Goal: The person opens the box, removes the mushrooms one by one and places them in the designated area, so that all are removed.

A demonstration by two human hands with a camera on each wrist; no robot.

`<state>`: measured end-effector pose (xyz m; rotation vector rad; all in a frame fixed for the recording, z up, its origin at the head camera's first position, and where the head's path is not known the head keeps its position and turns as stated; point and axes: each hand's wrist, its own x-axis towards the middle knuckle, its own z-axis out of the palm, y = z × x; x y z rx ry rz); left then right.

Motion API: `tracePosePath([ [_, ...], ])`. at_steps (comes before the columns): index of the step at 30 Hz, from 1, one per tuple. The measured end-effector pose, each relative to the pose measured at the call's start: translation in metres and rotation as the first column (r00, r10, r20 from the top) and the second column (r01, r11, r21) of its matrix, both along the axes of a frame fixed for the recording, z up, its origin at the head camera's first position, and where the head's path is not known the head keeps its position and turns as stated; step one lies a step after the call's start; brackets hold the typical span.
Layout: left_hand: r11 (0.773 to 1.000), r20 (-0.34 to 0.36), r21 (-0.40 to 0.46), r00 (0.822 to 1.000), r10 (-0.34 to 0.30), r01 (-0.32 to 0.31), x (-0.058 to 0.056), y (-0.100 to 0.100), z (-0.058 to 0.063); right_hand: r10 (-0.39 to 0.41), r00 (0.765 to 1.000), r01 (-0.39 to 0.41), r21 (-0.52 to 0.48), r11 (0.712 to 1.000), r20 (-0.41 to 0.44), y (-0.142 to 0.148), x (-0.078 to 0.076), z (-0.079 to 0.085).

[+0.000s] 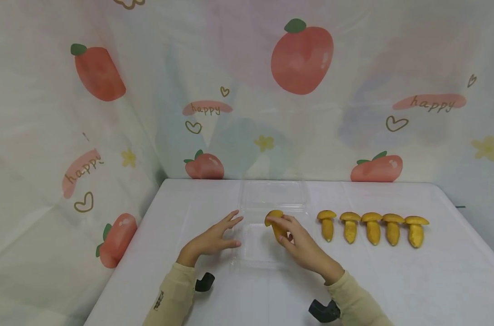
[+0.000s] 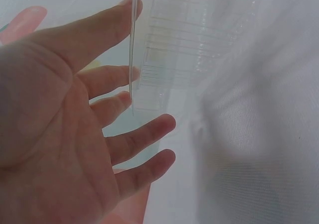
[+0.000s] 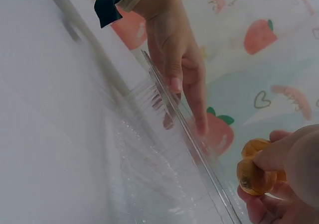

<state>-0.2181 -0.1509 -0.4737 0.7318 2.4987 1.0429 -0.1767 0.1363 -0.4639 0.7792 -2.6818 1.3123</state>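
My right hand (image 1: 304, 246) grips a yellow toy-like mushroom (image 1: 274, 216) by its stem, over the clear plastic box (image 1: 251, 253). Cap and stem end of that mushroom (image 3: 256, 176) show between thumb and fingers in the right wrist view. At the box's left side, my left hand (image 1: 209, 241) has its fingers extended and spread. In the left wrist view the thumb and some fingers of the left hand (image 2: 65, 119) are close to the box's clear wall (image 2: 174, 40); whether they touch it I cannot tell. The box's lid (image 1: 273, 192) lies folded back behind it.
Several more yellow mushrooms (image 1: 372, 228) stand in a row right of the box, caps toward the back. A white cloth (image 1: 394, 280) covers the table. Patterned curtains (image 1: 247, 68) rise behind and on the left. Dark strap ends (image 1: 205, 282) hang at both sleeves.
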Motion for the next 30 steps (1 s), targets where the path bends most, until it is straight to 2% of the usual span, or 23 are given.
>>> tracePosePath([
  [7, 1.000, -0.010, 0.011, 1.000, -0.011, 0.011, 0.000, -0.002, -0.001, -0.015, 1.000, 0.015, 0.003, 1.000, -0.026, 0.014, 0.004, 0.004],
  [15, 1.000, -0.026, 0.008, 0.999, -0.027, 0.027, -0.001, -0.003, 0.001, -0.066, 0.997, 0.068, 0.047, 0.997, -0.038, 0.030, 0.008, 0.008],
  [22, 1.000, -0.006, 0.021, 1.000, -0.018, 0.018, -0.001, -0.003, -0.003, -0.083, 0.995, 0.086, 0.072, 0.994, -0.047, 0.043, 0.012, 0.009],
  [30, 1.000, -0.012, 0.018, 1.000, -0.025, 0.025, -0.001, -0.003, -0.004, -0.104, 0.984, 0.120, 0.111, 0.986, -0.142, 0.062, 0.018, 0.017],
])
